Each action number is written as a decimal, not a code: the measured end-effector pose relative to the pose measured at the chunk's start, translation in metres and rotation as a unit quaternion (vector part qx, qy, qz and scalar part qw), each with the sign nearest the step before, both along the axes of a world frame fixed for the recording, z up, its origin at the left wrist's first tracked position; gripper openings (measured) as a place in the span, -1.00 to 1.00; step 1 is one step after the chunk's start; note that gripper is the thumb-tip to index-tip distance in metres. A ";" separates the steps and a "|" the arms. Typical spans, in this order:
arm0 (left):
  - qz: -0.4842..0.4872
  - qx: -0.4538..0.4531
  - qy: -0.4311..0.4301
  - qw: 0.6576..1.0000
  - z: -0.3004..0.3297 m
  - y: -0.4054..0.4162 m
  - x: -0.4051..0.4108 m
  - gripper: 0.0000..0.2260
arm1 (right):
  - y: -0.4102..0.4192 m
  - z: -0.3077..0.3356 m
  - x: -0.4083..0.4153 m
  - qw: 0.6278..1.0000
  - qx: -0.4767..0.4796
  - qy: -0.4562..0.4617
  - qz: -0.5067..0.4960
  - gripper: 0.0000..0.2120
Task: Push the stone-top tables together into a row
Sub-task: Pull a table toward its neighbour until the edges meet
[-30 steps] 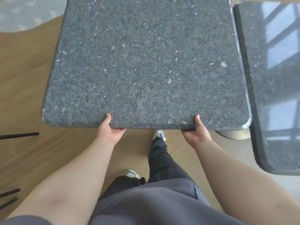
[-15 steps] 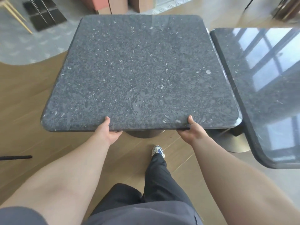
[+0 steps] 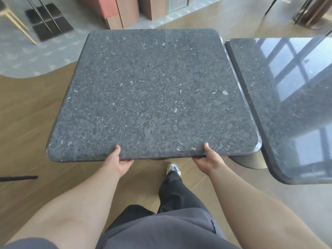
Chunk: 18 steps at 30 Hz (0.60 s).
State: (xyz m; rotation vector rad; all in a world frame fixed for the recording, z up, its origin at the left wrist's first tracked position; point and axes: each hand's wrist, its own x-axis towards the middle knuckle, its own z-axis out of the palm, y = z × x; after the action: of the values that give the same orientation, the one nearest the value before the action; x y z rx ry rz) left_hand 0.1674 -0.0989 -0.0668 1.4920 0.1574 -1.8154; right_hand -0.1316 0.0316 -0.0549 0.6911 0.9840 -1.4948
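while both hands grip the near edge of the speckled table (image 3: 152, 94), the step in hand looks like closing and squaring it against the glossy table (image 3: 287, 105) on its right. the two tops lie just beside each other: a narrow seam shows at the far corners, while at the near corner i cannot tell whether they touch. the glossy table's near end reaches closer to the person than the speckled one's, so the next move probably calls for a sideways shove to the right plus a pull toward the body to line up the near edges. the speckled top is dark grey stone with pale flecks and rounded corners; its neighbour mirrors a window grid. a metal base (image 3: 249, 161) shows below the near right corner. left hand (image 3: 117, 163): thumb on top, fingers curled under the rim. right hand (image 3: 209, 159): the same clamp near the right corner.
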 end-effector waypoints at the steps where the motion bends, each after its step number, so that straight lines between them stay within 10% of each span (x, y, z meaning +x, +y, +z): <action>1: 0.001 0.003 0.004 1.000 0.000 0.004 0.002 -0.74 | 0.004 0.001 0.002 1.000 0.002 -0.003 0.001 -0.64; 18: 0.004 0.005 0.019 1.000 -0.005 0.012 0.011 -0.59 | 0.014 -0.007 0.004 1.000 -0.001 -0.004 0.001 -0.58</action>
State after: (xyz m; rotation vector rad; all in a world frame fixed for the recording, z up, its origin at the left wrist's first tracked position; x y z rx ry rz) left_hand 0.1786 -0.0865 -0.0715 1.4624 0.1900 -1.8389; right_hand -0.1277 0.0459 -0.0620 0.6944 0.9751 -1.4905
